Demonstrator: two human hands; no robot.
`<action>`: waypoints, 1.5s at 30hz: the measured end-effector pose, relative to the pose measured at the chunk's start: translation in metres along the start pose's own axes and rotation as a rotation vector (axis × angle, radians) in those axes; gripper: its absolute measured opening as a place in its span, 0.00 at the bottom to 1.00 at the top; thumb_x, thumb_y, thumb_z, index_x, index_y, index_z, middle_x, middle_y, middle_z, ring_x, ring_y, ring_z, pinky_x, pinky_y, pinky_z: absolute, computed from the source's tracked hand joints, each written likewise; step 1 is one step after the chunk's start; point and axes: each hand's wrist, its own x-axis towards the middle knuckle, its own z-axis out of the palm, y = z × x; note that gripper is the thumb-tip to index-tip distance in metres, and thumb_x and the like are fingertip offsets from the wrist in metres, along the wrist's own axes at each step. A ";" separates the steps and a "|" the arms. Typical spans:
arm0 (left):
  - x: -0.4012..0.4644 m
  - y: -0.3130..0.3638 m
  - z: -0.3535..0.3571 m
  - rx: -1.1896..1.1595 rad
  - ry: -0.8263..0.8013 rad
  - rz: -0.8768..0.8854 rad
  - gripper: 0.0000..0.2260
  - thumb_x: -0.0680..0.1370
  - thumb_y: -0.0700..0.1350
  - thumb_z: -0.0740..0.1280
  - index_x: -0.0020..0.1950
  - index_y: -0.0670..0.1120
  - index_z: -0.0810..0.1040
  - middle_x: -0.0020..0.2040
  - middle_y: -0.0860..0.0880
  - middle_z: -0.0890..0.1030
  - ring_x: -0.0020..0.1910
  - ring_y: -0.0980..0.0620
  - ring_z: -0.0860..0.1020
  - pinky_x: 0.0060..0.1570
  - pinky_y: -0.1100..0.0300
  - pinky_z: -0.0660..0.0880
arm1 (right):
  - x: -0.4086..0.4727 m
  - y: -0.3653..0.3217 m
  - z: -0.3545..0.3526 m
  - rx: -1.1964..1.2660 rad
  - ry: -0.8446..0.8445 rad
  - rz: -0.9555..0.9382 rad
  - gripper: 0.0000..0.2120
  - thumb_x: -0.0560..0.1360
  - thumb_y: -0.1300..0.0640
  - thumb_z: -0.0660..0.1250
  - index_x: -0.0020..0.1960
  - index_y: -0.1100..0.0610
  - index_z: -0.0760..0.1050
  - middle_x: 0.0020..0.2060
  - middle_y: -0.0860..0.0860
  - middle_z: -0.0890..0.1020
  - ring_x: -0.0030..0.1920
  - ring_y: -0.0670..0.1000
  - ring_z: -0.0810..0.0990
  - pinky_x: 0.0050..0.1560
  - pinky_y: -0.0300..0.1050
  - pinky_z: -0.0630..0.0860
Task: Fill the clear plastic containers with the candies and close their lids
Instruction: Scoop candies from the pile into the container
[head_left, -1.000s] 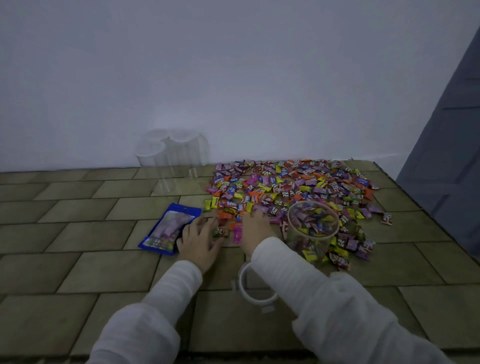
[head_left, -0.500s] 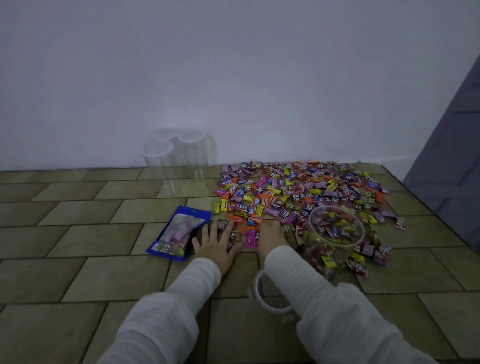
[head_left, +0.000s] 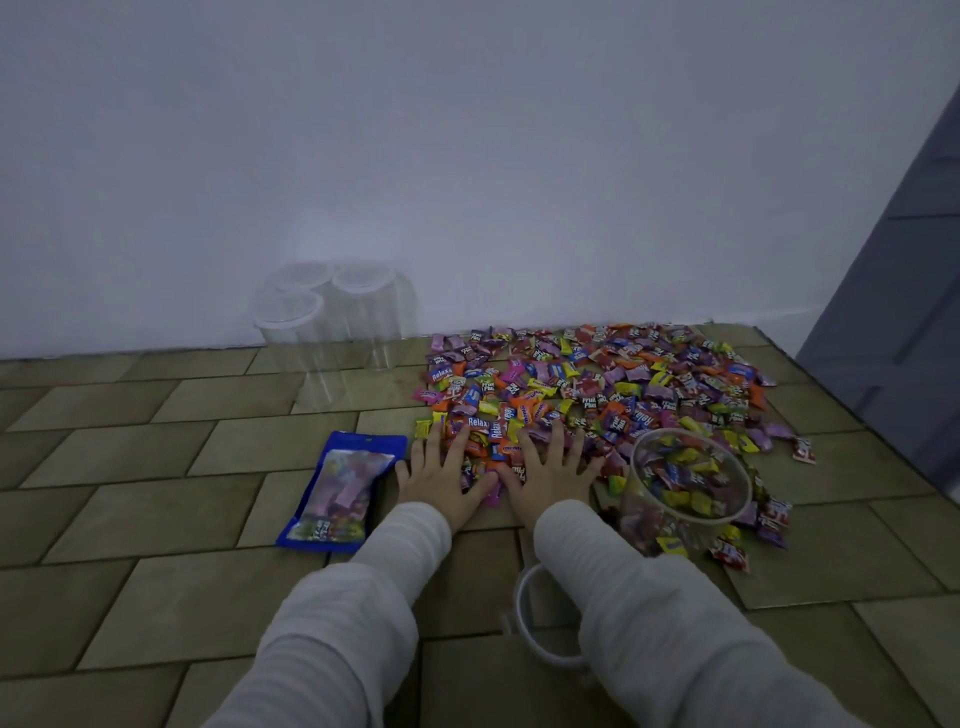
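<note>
Both hands now spread flat, fingers straight, gripping nothing: left hand (head_left: 441, 475) and right hand (head_left: 553, 475) have slid farther onto the colourful wrapped candies (head_left: 597, 384).

We see a dim scene with a cool bluish-grey cast and no visible light source. The wall (head_left: 467, 130) filling the upper frame is evenly lit and faintly grainy. Shadows are soft and weak, with no glare. The clear empty containers (head_left: 332, 322) at centre left nearly melt into the wall. Wide-angle distortion bends the tile lines (head_left: 156, 467) toward the edges, and the sleeves (head_left: 332, 639) at the bottom look soft.
</note>
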 end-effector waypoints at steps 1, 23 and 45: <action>0.002 -0.001 0.001 -0.015 0.020 -0.005 0.33 0.76 0.68 0.52 0.77 0.59 0.43 0.79 0.49 0.43 0.76 0.43 0.46 0.72 0.41 0.47 | 0.003 -0.002 0.000 -0.011 0.018 -0.019 0.31 0.78 0.34 0.43 0.77 0.42 0.41 0.77 0.55 0.37 0.75 0.63 0.33 0.70 0.69 0.37; 0.012 0.002 -0.002 -0.237 0.164 -0.039 0.17 0.80 0.55 0.59 0.66 0.50 0.67 0.63 0.49 0.72 0.62 0.50 0.71 0.59 0.55 0.70 | 0.021 -0.009 -0.007 0.068 0.130 -0.135 0.18 0.80 0.45 0.57 0.63 0.56 0.65 0.57 0.55 0.75 0.55 0.55 0.75 0.48 0.47 0.74; -0.027 0.023 -0.039 -0.568 0.262 -0.047 0.07 0.81 0.53 0.58 0.53 0.52 0.72 0.47 0.53 0.78 0.46 0.53 0.77 0.48 0.57 0.73 | -0.030 -0.012 -0.059 0.816 0.346 -0.112 0.10 0.77 0.44 0.63 0.54 0.48 0.70 0.53 0.46 0.76 0.48 0.47 0.74 0.47 0.44 0.72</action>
